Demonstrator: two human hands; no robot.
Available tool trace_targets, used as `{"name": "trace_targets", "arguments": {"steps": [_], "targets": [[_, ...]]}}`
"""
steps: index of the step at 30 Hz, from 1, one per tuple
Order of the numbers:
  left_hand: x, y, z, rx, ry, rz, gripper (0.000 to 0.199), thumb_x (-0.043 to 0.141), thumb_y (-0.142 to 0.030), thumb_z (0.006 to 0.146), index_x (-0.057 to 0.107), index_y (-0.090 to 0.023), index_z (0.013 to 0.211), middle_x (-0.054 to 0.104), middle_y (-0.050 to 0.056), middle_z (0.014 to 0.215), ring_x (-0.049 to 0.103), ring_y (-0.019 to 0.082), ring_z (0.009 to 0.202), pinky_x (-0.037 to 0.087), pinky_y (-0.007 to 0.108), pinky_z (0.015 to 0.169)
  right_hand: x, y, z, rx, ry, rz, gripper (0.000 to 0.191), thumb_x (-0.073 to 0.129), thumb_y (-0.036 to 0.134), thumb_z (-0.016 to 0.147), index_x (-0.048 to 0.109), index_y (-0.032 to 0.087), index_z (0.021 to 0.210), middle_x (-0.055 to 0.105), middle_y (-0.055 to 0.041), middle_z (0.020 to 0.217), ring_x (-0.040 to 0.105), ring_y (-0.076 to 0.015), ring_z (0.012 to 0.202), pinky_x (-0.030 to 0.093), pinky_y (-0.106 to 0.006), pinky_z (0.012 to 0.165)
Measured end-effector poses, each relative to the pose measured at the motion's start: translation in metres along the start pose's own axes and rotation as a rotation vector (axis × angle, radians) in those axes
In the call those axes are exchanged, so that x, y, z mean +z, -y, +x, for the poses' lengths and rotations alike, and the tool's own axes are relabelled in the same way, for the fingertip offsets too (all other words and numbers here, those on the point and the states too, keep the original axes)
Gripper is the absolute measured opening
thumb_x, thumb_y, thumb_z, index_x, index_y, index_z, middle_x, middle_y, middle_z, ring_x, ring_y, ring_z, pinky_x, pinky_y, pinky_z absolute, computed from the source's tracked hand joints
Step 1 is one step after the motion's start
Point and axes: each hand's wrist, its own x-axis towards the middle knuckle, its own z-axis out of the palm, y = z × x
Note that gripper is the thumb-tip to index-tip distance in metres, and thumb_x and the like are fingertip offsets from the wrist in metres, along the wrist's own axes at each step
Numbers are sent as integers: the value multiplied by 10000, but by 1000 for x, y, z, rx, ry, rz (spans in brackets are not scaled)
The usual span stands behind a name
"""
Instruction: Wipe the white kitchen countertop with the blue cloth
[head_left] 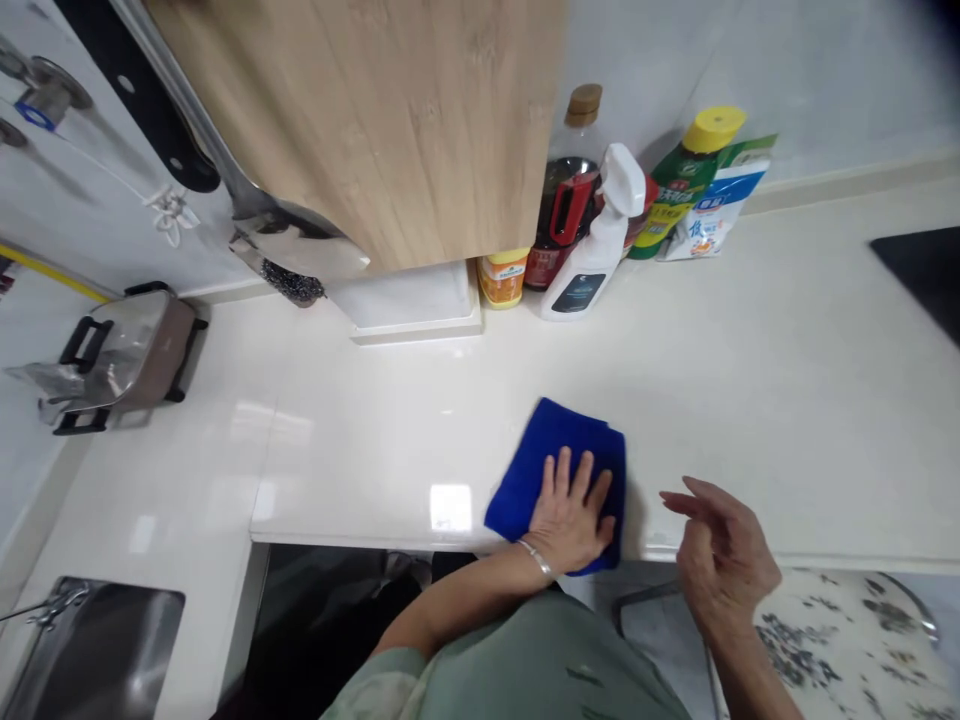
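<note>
A folded blue cloth (559, 440) lies on the white countertop (360, 440), its lower edge reaching the counter's front edge. My left hand (571, 510) presses flat on this cloth with its fingers spread, and a silver bracelet circles the wrist. To the right of the cloth, my right hand (726, 550) hovers by the counter's front edge. Its fingers are loosely bent and apart, holding nothing. Behind the cloth stands a white spray bottle (596, 245) with a dark label.
Against the wall stand a dark sauce bottle (559, 200), a yellow-capped green bottle (679, 185), a white-blue packet (716, 210) and a small yellow container (502, 278). A wooden board (390, 110) hangs over the counter. Left are an electric pan (142, 345) and a sink (112, 650).
</note>
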Motion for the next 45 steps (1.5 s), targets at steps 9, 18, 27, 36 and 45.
{"name": "trace_targets", "arguments": {"steps": [9, 18, 27, 36, 45], "targets": [[17, 7, 11, 155, -39, -203, 607, 383, -455, 971, 324, -213, 1525, 229, 68, 1666, 59, 323, 1556, 207, 555, 1267, 22, 9, -3, -120, 93, -26, 301, 463, 203, 919, 629, 213, 1170, 681, -96, 1126, 698, -187, 836, 598, -395, 785], [-60, 146, -55, -97, -2, -63, 527, 441, -369, 960, 395, -331, 1484, 353, -3, 1620, 199, 262, 1538, 247, 567, 1256, 87, 27, -6, -169, 200, 108, 275, 429, 180, 933, 606, 220, 1139, 663, -88, 1087, 675, -160, 805, 607, -364, 748], [-116, 239, -147, -45, 132, 175, 586, 447, -316, 953, 314, -303, 1524, 254, 58, 1656, 96, 329, 1552, 260, 620, 1229, 98, 24, -22, -146, 229, 179, 316, 399, 161, 944, 567, 236, 1201, 634, -97, 1158, 669, -152, 839, 604, -344, 758], [-93, 158, -95, 395, 406, 11, 680, 581, -346, 882, 314, -411, 1504, 315, 8, 1631, 225, 344, 1522, 302, 621, 1209, 57, -15, -21, -36, 170, 64, 287, 437, 219, 941, 571, 245, 1193, 645, -88, 1133, 670, -172, 827, 605, -380, 778], [-31, 62, 19, 330, 202, -31, 598, 440, -367, 960, 260, -389, 1529, 160, -25, 1683, 93, 299, 1557, 254, 587, 1253, 25, -22, -20, 21, 50, 47, 311, 423, 187, 942, 557, 248, 1216, 630, -99, 1168, 681, -162, 823, 609, -352, 760]]}}
